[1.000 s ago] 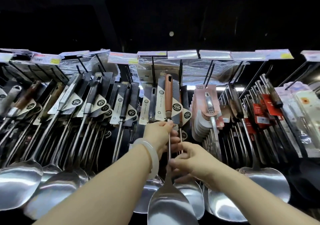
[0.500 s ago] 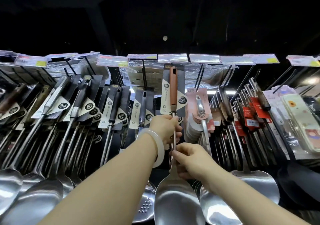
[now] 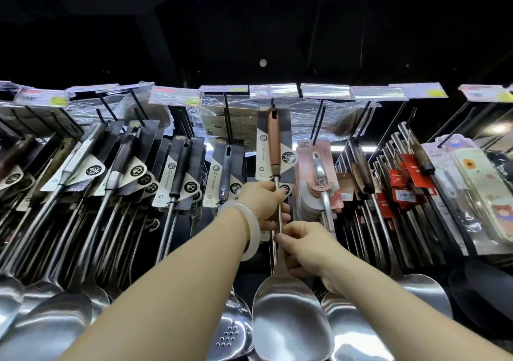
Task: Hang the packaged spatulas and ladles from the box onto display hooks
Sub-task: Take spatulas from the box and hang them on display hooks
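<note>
- The right hand [image 3: 301, 245] pinches the steel shaft of the spatula [image 3: 277, 194] just above its blade.
- The left hand [image 3: 266, 202] is closed round the same shaft higher up, just below the brown handle.
- The card's top reaches the hook [image 3: 272, 102] under the price tags [image 3: 273, 91].
- Risk: if the card's hole misses the hook tip, the card may bend or the spatula slip down.

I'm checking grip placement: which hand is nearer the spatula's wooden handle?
Left. The left hand grips the metal shaft just below the wooden handle; the right hand holds the shaft lower, nearer the blade.
</note>
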